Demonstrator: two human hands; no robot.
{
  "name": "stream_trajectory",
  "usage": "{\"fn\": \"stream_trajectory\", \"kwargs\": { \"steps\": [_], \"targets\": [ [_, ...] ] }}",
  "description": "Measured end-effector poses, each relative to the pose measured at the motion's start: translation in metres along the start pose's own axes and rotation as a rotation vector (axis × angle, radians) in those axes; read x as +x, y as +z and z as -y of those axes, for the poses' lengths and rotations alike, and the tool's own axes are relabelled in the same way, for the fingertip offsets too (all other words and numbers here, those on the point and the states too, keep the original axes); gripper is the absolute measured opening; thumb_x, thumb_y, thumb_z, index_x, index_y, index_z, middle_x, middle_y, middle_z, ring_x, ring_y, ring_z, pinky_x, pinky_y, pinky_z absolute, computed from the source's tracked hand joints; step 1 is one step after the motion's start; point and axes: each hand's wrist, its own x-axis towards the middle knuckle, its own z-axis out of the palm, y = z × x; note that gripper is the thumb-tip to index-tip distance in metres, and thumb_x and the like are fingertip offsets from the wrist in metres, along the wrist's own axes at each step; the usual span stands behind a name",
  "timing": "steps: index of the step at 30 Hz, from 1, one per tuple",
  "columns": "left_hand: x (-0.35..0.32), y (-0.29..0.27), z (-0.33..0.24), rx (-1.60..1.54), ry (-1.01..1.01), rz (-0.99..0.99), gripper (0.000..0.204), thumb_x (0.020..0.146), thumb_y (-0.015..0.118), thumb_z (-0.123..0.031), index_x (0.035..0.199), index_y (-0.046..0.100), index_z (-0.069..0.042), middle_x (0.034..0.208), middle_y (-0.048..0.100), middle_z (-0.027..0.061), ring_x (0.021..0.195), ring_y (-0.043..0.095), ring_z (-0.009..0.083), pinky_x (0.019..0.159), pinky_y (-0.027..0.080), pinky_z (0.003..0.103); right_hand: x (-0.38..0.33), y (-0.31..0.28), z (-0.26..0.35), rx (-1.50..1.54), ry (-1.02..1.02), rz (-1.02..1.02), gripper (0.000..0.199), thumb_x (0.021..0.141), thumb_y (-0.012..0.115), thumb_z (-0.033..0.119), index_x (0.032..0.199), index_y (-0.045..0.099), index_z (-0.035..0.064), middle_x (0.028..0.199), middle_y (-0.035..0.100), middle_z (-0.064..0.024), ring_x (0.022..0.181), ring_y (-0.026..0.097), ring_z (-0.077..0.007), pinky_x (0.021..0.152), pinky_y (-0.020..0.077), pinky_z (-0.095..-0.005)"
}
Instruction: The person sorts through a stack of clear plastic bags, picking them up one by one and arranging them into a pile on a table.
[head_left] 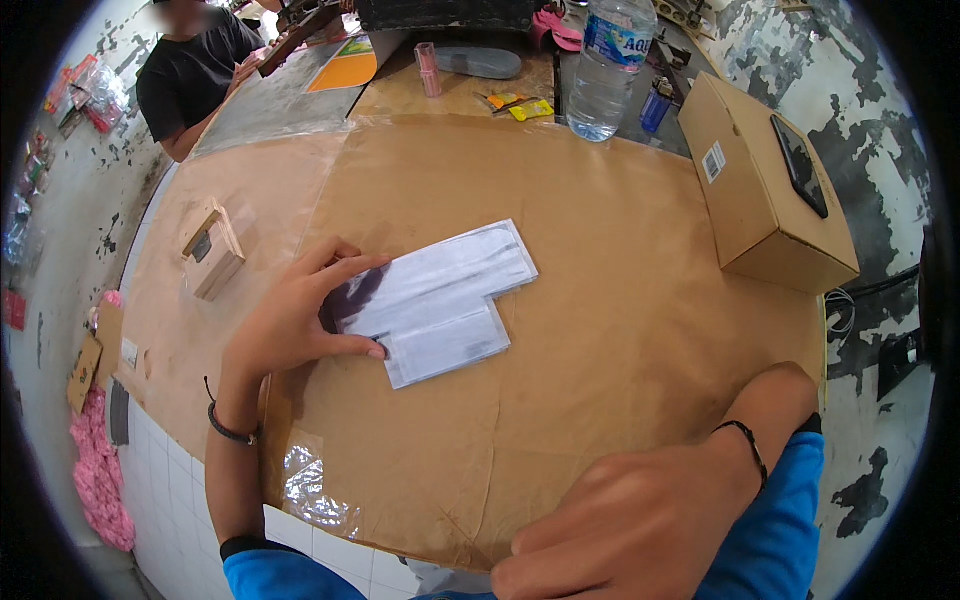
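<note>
Two flat, pale white strips, folded paper or cloth, lie against each other near the table's middle: a longer strip (450, 262) behind and a shorter strip (449, 343) in front. I cannot tell the material. My left hand (300, 300) spans their left end, with the index finger at the long strip's far edge and the thumb at the short strip's near corner. Over the table's near right edge hangs my right hand (630, 520), its fingers curled inward. Their tips are hidden, so whatever they hold, if anything, does not show.
Brown paper covers the table (620, 400). A small wooden box (214, 252) sits at left. At right a cardboard box (765, 190) carries a phone (799, 166). A water bottle (610, 70), lighter (656, 105), pink tube (428, 70) and yellow packet (532, 110) stand or lie at the back. A person (200, 75) is far left.
</note>
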Motion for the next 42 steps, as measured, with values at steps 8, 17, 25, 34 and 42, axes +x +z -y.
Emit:
{"fn": "stream_trajectory", "kwargs": {
  "steps": [8,17,25,34,42],
  "targets": [
    [0.001,-0.002,-0.001,0.019,0.01,0.002,0.083,0.066,0.094,-0.042,0.135,0.063,-0.006,0.116,0.058,0.0093,0.107,0.058,0.0264,0.092,0.048,0.036,-0.007,0.005,-0.003,0.094,-0.025,-0.065,0.021,0.106,0.05,0.021,0.111,0.064,0.0059,0.092,0.061,-0.0068,0.067,0.065,-0.0176,0.053,0.05,-0.0316],
    [0.001,-0.002,0.001,0.006,0.004,0.005,0.083,0.066,0.094,-0.042,0.136,0.063,-0.007,0.117,0.058,0.0096,0.108,0.058,0.0264,0.092,0.049,0.036,0.008,0.004,-0.007,-0.177,-0.188,-0.219,0.022,0.086,0.066,0.016,0.109,0.068,0.0149,0.094,0.067,-0.0001,0.074,0.068,-0.0183,0.051,0.0516,-0.0299],
    [0.002,-0.003,-0.002,0.019,-0.014,0.025,0.084,0.067,0.094,-0.043,0.137,0.063,-0.008,0.119,0.059,0.0106,0.109,0.059,0.0272,0.093,0.049,0.036,0.009,0.004,-0.009,-0.178,-0.206,-0.23,0.018,0.088,0.067,0.015,0.105,0.07,0.012,0.094,0.067,-0.0012,0.074,0.069,-0.0176,0.051,0.0522,-0.0288],
    [0.001,-0.003,0.002,0.006,0.006,0.008,0.084,0.067,0.094,-0.041,0.137,0.063,-0.007,0.12,0.059,0.0098,0.11,0.059,0.0265,0.092,0.049,0.036,0.012,-0.001,-0.005,-0.154,-0.239,-0.252,0.015,0.09,0.068,0.014,0.105,0.069,0.0092,0.093,0.067,-0.0033,0.074,0.069,-0.0185,0.051,0.0522,-0.0286],
    [0.005,-0.005,0.003,0.011,-0.003,0.01,0.083,0.066,0.095,-0.039,0.136,0.063,-0.007,0.117,0.059,0.0093,0.108,0.058,0.0251,0.092,0.048,0.035,0.013,0.031,-0.029,-0.126,-0.318,-0.371,0.018,0.093,0.063,0.017,0.107,0.07,0.0099,0.098,0.069,-0.0044,0.077,0.069,-0.0204,0.056,0.0527,-0.0287]
  ]
}}
